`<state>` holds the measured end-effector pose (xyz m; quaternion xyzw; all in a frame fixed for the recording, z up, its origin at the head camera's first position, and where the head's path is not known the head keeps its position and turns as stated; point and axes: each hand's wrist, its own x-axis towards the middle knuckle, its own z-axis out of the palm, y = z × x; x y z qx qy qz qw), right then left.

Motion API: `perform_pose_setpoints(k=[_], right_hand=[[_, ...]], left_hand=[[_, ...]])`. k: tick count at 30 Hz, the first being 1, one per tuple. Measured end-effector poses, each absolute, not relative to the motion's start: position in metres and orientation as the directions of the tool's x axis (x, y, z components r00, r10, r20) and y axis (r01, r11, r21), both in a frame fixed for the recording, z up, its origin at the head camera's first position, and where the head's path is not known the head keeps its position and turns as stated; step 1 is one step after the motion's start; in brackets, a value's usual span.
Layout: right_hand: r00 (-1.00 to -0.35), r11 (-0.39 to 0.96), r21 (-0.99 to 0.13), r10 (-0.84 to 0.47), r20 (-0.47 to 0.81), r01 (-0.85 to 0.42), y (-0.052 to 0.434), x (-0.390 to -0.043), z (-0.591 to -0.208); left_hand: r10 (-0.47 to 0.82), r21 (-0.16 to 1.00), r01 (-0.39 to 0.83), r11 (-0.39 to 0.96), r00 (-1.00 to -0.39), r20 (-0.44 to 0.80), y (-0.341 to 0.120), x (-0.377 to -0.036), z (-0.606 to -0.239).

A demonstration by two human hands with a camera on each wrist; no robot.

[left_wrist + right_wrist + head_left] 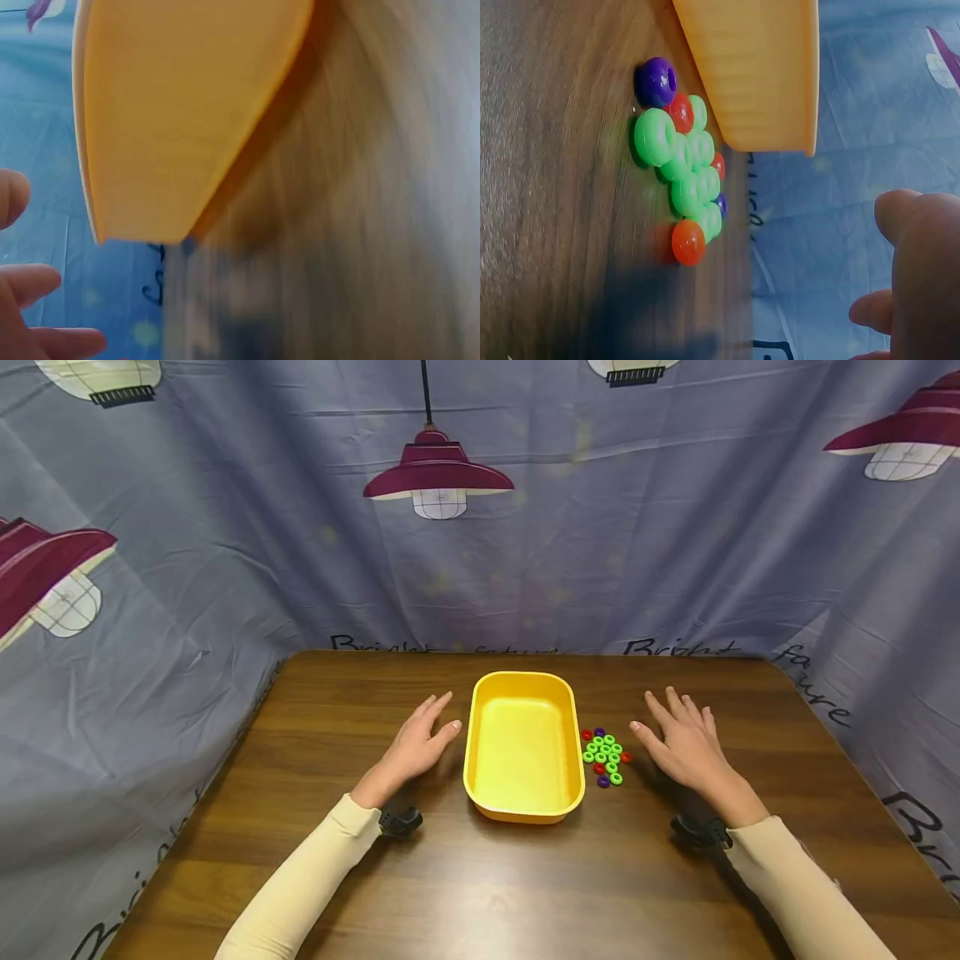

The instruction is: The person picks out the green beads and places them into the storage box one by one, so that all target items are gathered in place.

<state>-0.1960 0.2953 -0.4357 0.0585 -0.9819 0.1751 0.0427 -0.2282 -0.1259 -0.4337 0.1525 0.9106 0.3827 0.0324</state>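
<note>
beads [604, 756] between right hand [686, 745], tub [522, 806]

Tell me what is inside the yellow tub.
Nothing shows inside the yellow tub: the head view sees a bare yellow floor. The near wall hides a thin strip of floor behind it. The beads lie outside on the table, to its right.

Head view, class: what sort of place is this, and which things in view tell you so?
Probably a staged tabletop set rather than a lived-in room. A printed lamp-pattern curtain closes in the wooden table on three sides, and on it only a yellow tub and a cluster of small coloured rings are laid out between the hands.
</note>
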Motion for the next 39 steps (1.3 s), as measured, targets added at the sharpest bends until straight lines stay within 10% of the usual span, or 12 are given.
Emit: perform_pose_setpoints(k=[39], right_hand=[[-0.990, 0.821, -0.555, -0.100, 0.095, -0.136, 0.268, -0.222, -0.470]], left_hand=[[0.247, 0.965, 0.106, 0.240, -0.968, 0.045, -0.091, -0.219, -0.462]])
